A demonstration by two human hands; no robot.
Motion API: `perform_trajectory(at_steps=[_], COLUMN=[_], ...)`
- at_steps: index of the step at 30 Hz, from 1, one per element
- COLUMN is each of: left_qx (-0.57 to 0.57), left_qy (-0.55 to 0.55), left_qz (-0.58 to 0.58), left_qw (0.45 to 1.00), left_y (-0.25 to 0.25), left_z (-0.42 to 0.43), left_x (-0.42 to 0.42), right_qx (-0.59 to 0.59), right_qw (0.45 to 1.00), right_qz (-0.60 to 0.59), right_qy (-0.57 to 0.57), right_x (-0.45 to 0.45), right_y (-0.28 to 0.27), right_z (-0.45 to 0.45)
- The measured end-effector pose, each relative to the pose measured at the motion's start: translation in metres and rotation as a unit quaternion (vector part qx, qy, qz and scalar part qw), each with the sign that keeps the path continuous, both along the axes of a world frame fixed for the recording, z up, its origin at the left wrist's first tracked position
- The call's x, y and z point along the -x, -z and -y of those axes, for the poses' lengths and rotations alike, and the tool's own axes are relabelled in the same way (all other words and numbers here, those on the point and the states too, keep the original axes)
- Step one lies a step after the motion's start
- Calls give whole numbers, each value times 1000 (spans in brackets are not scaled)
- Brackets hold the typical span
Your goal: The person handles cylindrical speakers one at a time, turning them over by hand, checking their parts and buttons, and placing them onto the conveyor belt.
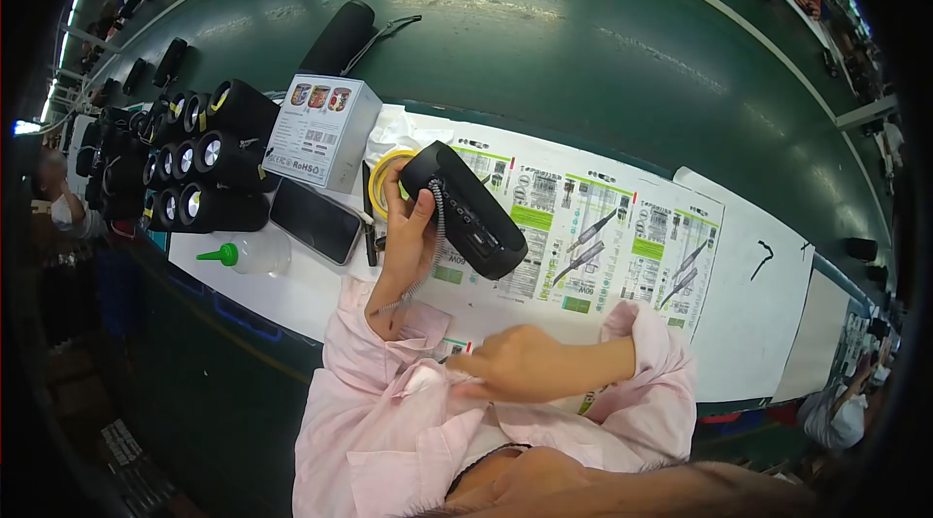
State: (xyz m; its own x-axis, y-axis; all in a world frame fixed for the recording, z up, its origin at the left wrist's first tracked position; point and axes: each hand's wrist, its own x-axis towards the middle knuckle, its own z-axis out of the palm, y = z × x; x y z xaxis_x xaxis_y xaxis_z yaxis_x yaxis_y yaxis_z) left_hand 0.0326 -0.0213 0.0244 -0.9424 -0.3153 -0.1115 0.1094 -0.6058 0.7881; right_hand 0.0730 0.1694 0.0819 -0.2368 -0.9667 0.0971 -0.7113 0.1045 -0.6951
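Note:
My left hand (408, 231) is closed around a black cylindrical portable speaker (465, 212), held tilted over the printed sheets. The speaker's side with buttons and a port panel faces up. A grey coiled cord (439, 226) hangs along the speaker's near end and down to my left wrist. My right hand (520, 362) is low in front of my chest, its fingers curled together and slightly blurred; what they hold, if anything, is hidden. A white cloth-like patch (424, 380) shows by its fingertips, at my left sleeve. Behind my left hand lies a yellow tape roll (377, 189).
Several black speakers (228, 154) are stacked at the left beside a white printed box (326, 134). A phone (316, 222) and a green-capped bottle (258, 254) lie nearer. Printed sheets (593, 241) cover the white table. Another speaker (340, 37) rests on the green surface behind.

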Motion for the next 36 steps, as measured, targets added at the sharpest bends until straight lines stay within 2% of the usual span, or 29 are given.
perform_trajectory(at_steps=[3,6,9,10,12,13,16,17,20,23,29,32,33,35,36], left_qx=[-19,-8,-29,-23,-10,-9,26,59,101,99,121,195,176,169,166], left_qy=[-7,-15,2,6,11,13,12,9,-3,16,23,27,32,19,12], left_qz=[-15,-33,-32,-35,-41,-42,-50,-54,-44,-28,-40,-54,0,-14,-21], left_qw=[1000,999,999,999,999,999,998,997,994,995,992,979,984,985,986], left_y=[0,4,0,-1,-2,-3,-6,-5,-7,-9,-7,-10,-4,4,4], left_z=[0,4,7,7,7,7,7,7,5,9,11,13,13,14,13], left_x=[-2,-3,-5,-5,-6,-7,-8,-8,-7,-8,-9,-11,-14,-18,-19], right_qx=[115,161,145,142,124,88,67,98,87,97,97,50,61,84,94], right_qw=[983,962,950,927,822,814,735,793,840,835,871,938,947,959,954], right_qz=[-35,-39,82,227,500,537,646,577,511,515,440,250,206,116,165], right_qy=[136,215,263,263,244,206,193,167,161,167,194,233,237,244,232], right_x=[34,60,78,80,82,83,70,67,67,67,65,70,72,75,76], right_y=[-15,-17,-6,3,30,39,46,52,55,61,57,43,44,48,52], right_z=[-3,-14,-9,-4,8,12,16,16,16,18,17,18,18,17,15])
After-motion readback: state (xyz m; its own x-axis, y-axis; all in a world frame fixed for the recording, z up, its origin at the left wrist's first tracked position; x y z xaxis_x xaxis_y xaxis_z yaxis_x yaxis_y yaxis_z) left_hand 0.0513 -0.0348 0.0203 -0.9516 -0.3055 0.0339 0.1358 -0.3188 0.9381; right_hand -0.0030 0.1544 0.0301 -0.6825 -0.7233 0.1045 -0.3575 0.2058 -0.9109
